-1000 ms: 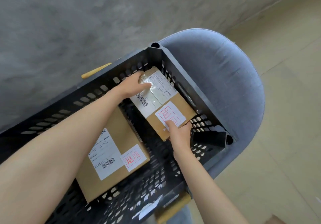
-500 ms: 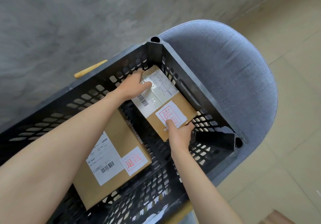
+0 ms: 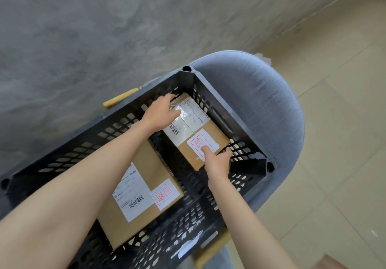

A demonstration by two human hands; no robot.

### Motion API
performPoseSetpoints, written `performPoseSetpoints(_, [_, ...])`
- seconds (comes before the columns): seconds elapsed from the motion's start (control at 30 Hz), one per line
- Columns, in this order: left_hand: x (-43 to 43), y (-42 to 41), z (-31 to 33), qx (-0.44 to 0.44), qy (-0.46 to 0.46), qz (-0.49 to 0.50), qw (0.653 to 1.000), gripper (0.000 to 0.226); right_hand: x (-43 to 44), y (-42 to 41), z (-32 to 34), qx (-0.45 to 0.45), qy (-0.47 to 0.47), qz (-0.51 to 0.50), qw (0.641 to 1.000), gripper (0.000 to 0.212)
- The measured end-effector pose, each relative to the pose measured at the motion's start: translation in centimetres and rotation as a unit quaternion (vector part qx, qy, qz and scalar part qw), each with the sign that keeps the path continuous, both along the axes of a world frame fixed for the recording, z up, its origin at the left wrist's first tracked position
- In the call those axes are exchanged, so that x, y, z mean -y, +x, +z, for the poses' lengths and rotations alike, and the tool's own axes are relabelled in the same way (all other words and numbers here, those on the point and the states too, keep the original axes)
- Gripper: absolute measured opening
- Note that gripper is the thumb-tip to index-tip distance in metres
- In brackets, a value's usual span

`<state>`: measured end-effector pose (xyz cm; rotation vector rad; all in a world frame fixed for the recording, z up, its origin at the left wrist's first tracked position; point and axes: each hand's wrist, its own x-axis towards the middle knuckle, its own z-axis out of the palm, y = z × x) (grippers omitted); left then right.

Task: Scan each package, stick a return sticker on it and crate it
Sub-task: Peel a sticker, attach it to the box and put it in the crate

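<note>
I'm noting left hand (image 3: pixel 161 114) and right hand (image 3: pixel 217 161) gripping the stickered small box (image 3: pixel 219 132) inside the crate (image 3: pixel 211 93), beside a stickered big box (image 3: pixel 146 160); only release is remaining, I judge.

Makeshift parcel-returns corner, rough concrete wall (image 3: pixel 104 28) at 11 o'clock, beige tiled floor (image 3: pixel 344 122) at 3 o'clock, black slotted crate (image 3: pixel 104 132) on a grey chair (image 3: pixel 263 106), near parcel (image 3: pixel 123 227) and far parcel (image 3: pixel 211 131) with shipping labels (image 3: pixel 129 193), red return stickers (image 3: pixel 165 194).

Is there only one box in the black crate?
No, the crate holds two boxes: the far box and the near box.
</note>
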<state>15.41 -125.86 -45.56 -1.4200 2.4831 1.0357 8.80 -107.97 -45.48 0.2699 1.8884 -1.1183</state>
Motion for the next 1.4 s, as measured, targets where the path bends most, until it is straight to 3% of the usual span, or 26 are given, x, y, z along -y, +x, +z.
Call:
performPoseSetpoints(0.2, [-2.0,0.5,5.7,-0.012,-0.005,-0.026,1.000,0.055,-0.8,0.1,5.9,-0.022,-0.017,0.030,0.999,0.080])
performPoseSetpoints(0.37, [-5.5,2.0,10.3,-0.021,-0.007,-0.043,0.999,0.053,-2.8,0.4,11.1,-0.090,-0.008,0.103,0.990,0.076])
performPoseSetpoints(0.53, [-8.8,2.9,14.4,-0.024,-0.030,-0.069,0.997,0.050,-6.4,0.4,15.5,-0.241,0.029,0.269,0.932,0.069])
performPoseSetpoints(0.63, [-10.9,2.7,16.6,-0.035,-0.032,-0.096,0.994,0.048,-8.6,0.0,17.3,-0.286,0.063,0.293,0.910,0.065])
performPoseSetpoints(0.9, [-17.0,-0.1,20.9,-0.057,-0.061,-0.204,0.975,0.045,-14.5,-1.2,20.1,-0.321,0.067,0.245,0.913,0.063])
performPoseSetpoints(1.07, [-22.4,-3.6,22.5,-0.036,-0.070,-0.297,0.952,0.047,-21.5,-2.4,21.7,-0.327,0.080,0.152,0.929,0.062])
performPoseSetpoints(1.4, [-47.0,-10.9,25.2,-0.072,-0.080,-0.521,0.847,0.046,-46.4,-1.2,24.0,-0.331,0.164,-0.091,0.925,0.063])
